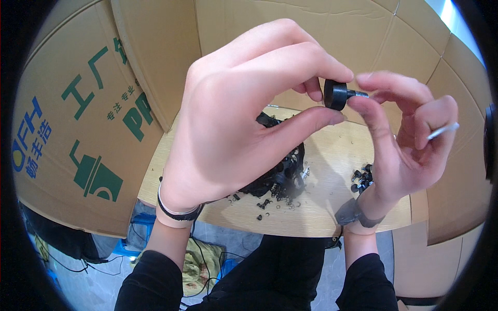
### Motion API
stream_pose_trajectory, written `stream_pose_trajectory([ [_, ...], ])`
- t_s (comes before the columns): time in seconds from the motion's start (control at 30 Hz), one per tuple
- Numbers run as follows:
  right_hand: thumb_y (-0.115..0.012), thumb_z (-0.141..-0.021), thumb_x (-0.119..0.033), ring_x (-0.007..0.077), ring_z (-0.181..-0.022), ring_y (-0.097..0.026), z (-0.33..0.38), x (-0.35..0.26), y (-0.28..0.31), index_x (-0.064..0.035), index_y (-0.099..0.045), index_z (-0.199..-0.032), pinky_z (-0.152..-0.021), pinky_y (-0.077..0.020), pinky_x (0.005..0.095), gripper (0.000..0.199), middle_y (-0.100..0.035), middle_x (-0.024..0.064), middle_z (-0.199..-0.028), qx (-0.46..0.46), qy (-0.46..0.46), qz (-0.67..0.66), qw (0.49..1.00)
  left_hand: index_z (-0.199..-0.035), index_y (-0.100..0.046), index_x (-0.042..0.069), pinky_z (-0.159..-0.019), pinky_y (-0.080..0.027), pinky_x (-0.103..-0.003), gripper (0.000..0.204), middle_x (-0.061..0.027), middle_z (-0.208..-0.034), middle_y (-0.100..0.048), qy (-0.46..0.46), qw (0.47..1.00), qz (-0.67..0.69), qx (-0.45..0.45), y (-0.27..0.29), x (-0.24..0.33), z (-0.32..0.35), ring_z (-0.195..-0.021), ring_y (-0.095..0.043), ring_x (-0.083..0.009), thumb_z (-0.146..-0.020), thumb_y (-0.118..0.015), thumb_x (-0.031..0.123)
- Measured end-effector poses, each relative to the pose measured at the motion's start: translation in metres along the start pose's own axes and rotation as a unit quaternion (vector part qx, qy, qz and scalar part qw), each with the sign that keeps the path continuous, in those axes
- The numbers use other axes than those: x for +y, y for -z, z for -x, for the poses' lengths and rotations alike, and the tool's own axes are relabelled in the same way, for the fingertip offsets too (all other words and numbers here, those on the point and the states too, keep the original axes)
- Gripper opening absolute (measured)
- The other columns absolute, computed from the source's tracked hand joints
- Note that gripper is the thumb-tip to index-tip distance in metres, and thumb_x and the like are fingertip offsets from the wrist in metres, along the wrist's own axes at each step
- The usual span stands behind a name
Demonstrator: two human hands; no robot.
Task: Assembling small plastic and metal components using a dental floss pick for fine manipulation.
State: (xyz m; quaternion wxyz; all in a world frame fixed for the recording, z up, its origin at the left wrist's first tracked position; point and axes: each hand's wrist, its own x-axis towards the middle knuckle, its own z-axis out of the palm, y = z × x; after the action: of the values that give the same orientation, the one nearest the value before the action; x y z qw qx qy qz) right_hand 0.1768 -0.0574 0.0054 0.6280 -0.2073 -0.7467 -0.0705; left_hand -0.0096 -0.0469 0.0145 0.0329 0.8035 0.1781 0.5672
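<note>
A black thumbscrew [336, 95] with a round knob and a metal threaded shank is held up above the table. My left hand [244, 98] pinches the knob between thumb and fingers. At the threaded end, the thumb and forefinger of my right hand [410, 135] close around the shank. Whether a small part sits between these fingertips is hidden. Across a curled finger of the right hand lies a thin white piece [443, 130]; I cannot tell if it is worn or held.
Below, a wooden table [324, 207] carries a black plastic bag [277, 173] with small dark parts and rings spilling out. More black screws [362, 179] lie in a pile near my right wrist. Cardboard walls [290, 46] stand around the table; cables and a sack [205, 264] are on the floor.
</note>
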Motion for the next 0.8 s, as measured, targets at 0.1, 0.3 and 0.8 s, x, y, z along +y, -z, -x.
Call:
stream_pose_trajectory([
  [0.1, -0.070, -0.079, 0.012, 0.0185, -0.080, -0.065, 0.000, 0.002, -0.001, -0.0088, -0.035, -0.081, -0.074, -0.0527, 0.0259, 0.041, -0.067, 0.0192, -0.087, -0.003, -0.037, -0.002, 0.999, -0.096, -0.073, -0.001, -0.066, -0.051, -0.026, 0.034, -0.0112, -0.092, -0.066, -0.069, 0.996, -0.059, -0.005, 0.002, -0.004, -0.001, -0.078, -0.064, -0.0178, -0.063, -0.077, -0.007],
  [0.3, -0.070, -0.080, 0.010, 0.0110, -0.080, -0.062, -0.002, -0.003, 0.003, -0.0103, -0.038, -0.079, -0.069, -0.0484, 0.0211, 0.038, -0.066, 0.0126, -0.085, 0.003, -0.255, -0.199, 0.946, -0.092, -0.071, -0.002, -0.067, -0.053, -0.028, 0.030, -0.0136, -0.090, -0.068, -0.167, 0.983, -0.069, -0.029, 0.002, -0.019, -0.001, -0.080, -0.067, -0.0223, -0.063, -0.076, -0.006],
  [0.8, -0.034, -0.098, -0.045, 0.0166, -0.089, -0.051, -0.001, -0.001, 0.003, -0.0082, -0.041, -0.084, -0.076, -0.0384, 0.0292, 0.040, -0.056, 0.0183, -0.106, 0.038, -0.167, -0.145, 0.974, -0.122, -0.050, -0.018, -0.077, -0.058, -0.031, 0.047, -0.0280, -0.092, -0.067, 0.197, 0.868, 0.454, -0.045, -0.004, 0.005, 0.002, -0.081, -0.071, -0.0254, -0.085, -0.065, 0.008],
])
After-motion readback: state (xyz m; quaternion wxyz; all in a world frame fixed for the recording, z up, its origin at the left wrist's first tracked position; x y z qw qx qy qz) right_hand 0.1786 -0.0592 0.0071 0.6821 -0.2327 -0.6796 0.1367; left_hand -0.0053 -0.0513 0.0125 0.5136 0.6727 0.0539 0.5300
